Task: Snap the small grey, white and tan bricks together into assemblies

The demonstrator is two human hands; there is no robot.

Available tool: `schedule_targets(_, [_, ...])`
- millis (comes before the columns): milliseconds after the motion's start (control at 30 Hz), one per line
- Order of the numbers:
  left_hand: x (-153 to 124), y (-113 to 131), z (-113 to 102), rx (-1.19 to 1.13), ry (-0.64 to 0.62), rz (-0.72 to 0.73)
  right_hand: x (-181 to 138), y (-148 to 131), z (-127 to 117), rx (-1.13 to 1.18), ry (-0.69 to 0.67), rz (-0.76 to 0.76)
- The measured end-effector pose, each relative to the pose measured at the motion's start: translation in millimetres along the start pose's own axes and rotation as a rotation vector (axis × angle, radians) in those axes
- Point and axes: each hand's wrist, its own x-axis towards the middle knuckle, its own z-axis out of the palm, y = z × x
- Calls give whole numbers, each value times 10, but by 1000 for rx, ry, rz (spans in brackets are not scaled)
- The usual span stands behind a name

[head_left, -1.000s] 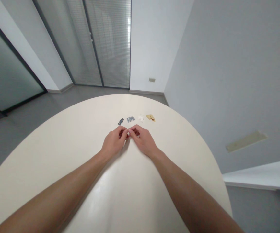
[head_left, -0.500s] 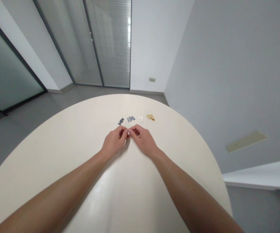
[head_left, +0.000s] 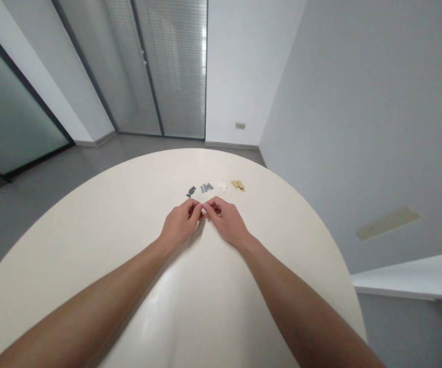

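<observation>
My left hand [head_left: 180, 221] and my right hand [head_left: 226, 221] meet fingertip to fingertip just above the table. Both are closed in a pinch around a small white piece [head_left: 203, 211], of which only a bit shows between the thumbs. The fingers hide the rest, so its exact kind is unclear. Beyond the hands lie small groups of flat pieces in a row: dark ones [head_left: 191, 191], grey ones [head_left: 206, 188], white ones [head_left: 223, 186] and tan ones [head_left: 238, 184]. They look like little building bricks, too small to be sure.
The round cream table [head_left: 129, 194] spreads under both forearms, its curved far edge beyond the pieces. Past it stand a glass partition with blinds [head_left: 178, 71] and a grey wall [head_left: 367, 112] on the right.
A little more of the white piece shows between the thumbs. My hands and the groups of pieces have otherwise stayed in place.
</observation>
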Motion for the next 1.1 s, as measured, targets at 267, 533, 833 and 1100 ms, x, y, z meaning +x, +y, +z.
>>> schedule_targets(267, [1, 5, 5, 5, 12, 11, 3, -3, -1, 11, 5, 8])
schedule_targets(533, [-2, -3, 1, 0, 10, 7, -2, -19, -2, 8, 17, 12])
schedule_targets(833, [9, -27, 15, 15, 12, 20, 5, -24, -2, 0, 2, 12])
schedule_targets(1100, [8, -1, 1, 32, -6, 13, 6, -26, 0, 20, -8, 19])
